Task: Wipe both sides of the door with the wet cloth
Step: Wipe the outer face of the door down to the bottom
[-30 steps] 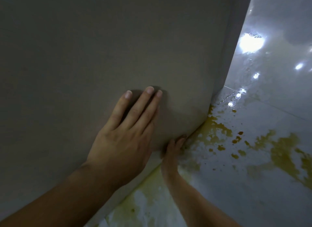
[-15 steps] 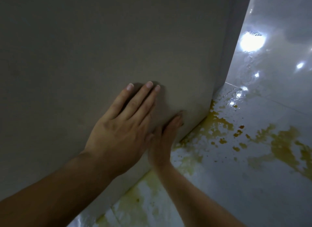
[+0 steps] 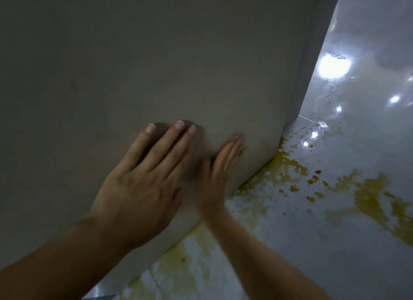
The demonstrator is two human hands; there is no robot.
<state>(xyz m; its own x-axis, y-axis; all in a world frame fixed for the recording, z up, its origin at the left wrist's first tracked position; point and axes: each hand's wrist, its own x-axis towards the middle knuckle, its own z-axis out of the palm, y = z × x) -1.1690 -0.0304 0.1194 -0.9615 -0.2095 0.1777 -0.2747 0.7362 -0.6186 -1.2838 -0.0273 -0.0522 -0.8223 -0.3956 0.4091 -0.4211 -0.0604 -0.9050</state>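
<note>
1. Scene: the door (image 3: 156, 65) fills the upper left of the head view, a plain grey-beige panel. Its lower corner meets the floor (image 3: 335, 232) at right of centre.
2. Left hand (image 3: 143, 188): palm flat on the door face, fingers extended and loosely spread, gripping nothing. It looks like a brace.
3. Right hand (image 3: 218, 177): just beside the left hand, low on the panel near the bottom edge, fingers straight and together, seen edge-on and motion-blurred. No object visible in it; whether the palm touches the door, cannot tell.
4. Wet cloth: not visible anywhere in view. Neither hand shows fabric.
5. Step in hand (judgement): work on the lower part of this one face, apparently bare-handed rubbing or checking of the surface. Not confirmable as cloth wiping.
6. Progress (judgement): no streaks or wet sheen readable on the matte panel in the dim light, so cleaned area cannot be assessed. The far side of the door is hidden.
7. Next move calls for: the cloth in hand, strokes down to the bottom edge, then access to the other side.
8. Containers: none in view; no bucket or basin.
9. Floor: glossy, wet, with yellow-brown stains (image 3: 375, 199) beside the door corner. Slip risk.
</note>
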